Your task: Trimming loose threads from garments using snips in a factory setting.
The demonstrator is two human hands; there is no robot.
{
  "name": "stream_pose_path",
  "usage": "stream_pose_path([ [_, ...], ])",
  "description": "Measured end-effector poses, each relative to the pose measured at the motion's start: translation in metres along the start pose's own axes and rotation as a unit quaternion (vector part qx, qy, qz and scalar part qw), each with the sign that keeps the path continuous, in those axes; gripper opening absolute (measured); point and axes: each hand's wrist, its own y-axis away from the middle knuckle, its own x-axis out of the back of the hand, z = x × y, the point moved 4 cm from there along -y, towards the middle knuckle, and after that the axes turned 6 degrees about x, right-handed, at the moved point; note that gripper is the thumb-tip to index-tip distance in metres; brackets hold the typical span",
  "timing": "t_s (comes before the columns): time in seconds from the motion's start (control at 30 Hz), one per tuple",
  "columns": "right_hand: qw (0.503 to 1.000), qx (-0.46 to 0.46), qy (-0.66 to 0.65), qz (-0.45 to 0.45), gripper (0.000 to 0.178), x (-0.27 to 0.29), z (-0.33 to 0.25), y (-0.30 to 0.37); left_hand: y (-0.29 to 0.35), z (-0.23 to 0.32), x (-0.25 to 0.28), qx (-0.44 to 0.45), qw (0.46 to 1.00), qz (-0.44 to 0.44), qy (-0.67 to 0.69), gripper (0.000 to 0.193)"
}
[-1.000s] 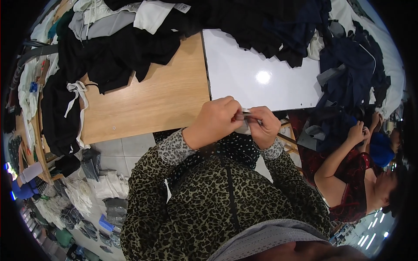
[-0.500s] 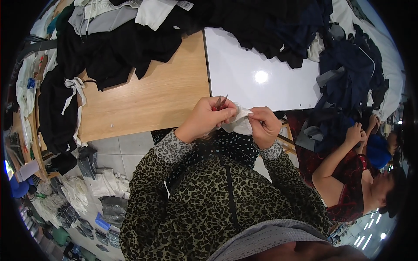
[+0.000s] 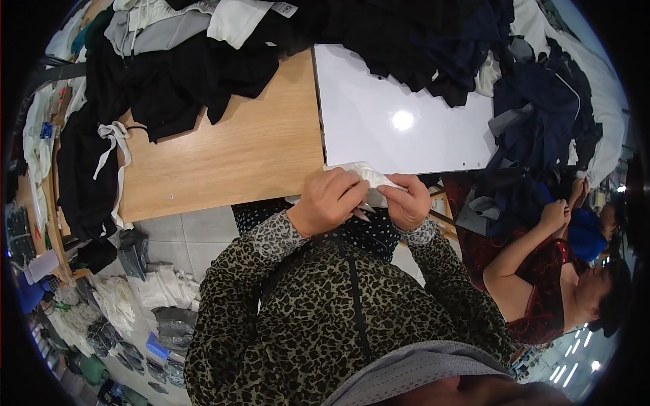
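Over the front edge of the table, a small piece of white cloth (image 3: 364, 173) is stretched and bunched between my two hands. My left hand (image 3: 328, 200) is closed, its fingers pinching the cloth's left part. The same hand keeps a pair of small thread snips (image 3: 363, 212) in its palm; their pointed blades stick out below the fingers, toward the lower right, and their handles are hidden. With thumb and fingers together, my right hand (image 3: 407, 201) grips the cloth's right end.
The table has a wood-coloured top (image 3: 223, 159) on the left and a glossy white top (image 3: 406, 88) on the right. Black garments (image 3: 183, 88) pile along the far side, navy garments (image 3: 535, 122) at right. A co-worker (image 3: 528, 284) sits close on my right. Bagged bundles (image 3: 162, 287) lie on the floor at left.
My left hand has rolled over, so the snips' blades swung from pointing up to pointing down and right. More of the white cloth now shows above my fingers. My right hand moved slightly down.
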Motion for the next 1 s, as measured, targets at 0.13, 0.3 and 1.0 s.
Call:
stream_pose_path([
  [0.13,0.999,0.030,0.036,0.027,0.026,0.004,0.002,0.008,0.007,0.002,-0.001,-0.049,0.998,0.000,-0.028,0.027],
  [0.3,0.998,0.026,0.026,0.046,0.021,0.005,0.006,0.016,0.007,0.001,0.000,-0.065,0.997,0.017,-0.042,0.028],
  [1.0,0.772,-0.420,-0.463,0.116,0.016,-0.012,0.002,0.003,0.003,-0.003,-0.010,-0.092,0.994,0.022,-0.054,0.029],
])
